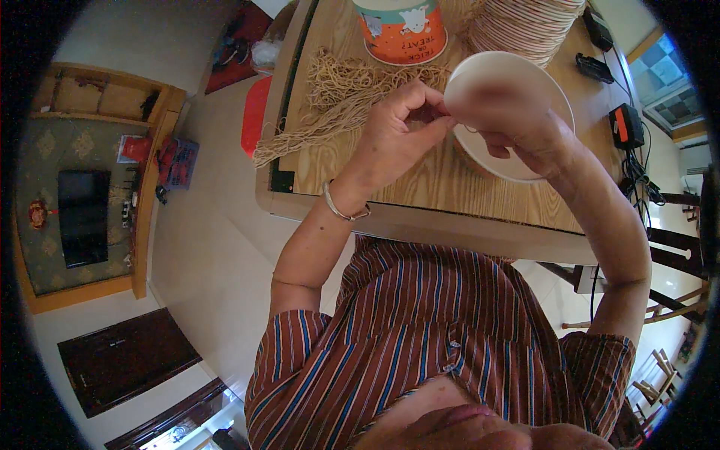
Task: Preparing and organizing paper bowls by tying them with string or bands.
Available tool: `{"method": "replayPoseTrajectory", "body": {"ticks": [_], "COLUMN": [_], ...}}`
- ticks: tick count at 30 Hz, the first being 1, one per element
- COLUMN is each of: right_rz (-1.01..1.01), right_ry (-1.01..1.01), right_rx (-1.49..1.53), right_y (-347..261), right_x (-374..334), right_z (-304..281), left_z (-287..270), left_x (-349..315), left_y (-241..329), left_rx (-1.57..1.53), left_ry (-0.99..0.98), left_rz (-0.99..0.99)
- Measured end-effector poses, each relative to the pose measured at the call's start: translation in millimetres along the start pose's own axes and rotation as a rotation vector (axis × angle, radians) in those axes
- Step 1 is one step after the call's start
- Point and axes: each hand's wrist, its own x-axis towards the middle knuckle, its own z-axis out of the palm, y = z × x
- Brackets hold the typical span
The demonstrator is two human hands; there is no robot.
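Note:
My left hand (397, 131) is closed in a pinch, thumb against forefinger, at the left rim of a white round tub (559, 97). Over the mouth of this tub my right hand (525, 139) is curled, its lower fingers bent inward and its upper part blurred. The two hands come together at their fingertips. Whatever they hold there is too small or blurred to name. A tangled bundle of tan cords (330, 101) lies beside my left hand, the ends reaching toward the table's left edge.
An orange and teal patterned tub (405, 34) stands beyond the cords. To its right is a nested stack of white-rimmed tubs (525, 26). A black and orange box (626, 126) with black cables (641, 184) sits at the right edge of the wooden table (420, 184).

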Motion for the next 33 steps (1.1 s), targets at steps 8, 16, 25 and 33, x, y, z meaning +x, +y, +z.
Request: {"method": "replayPoseTrajectory", "body": {"ticks": [8, 16, 25, 33], "right_rz": [0.015, -0.075, -0.276, -0.557], "right_ry": [-0.027, -0.010, 0.063, 0.120], "right_rx": [0.043, -0.096, -0.282, -0.542], "right_y": [-0.6, 9.2, 15.2, 18.1], "right_x": [-0.8, 2.8, 3.5, -5.9], "right_z": [-2.0, -2.6, 7.5, 10.0], "left_z": [-1.1, -5.6, -4.3, -2.3], "left_x": [-0.7, -2.7, -3.0, -3.4], "left_y": [-2.0, -3.4, -9.6, -14.8], "left_rx": [-0.012, -0.259, -0.595, -0.741], "left_ry": [-0.016, -0.064, -0.056, -0.002], "left_rz": [0.000, -0.183, -0.363, -0.412]}}
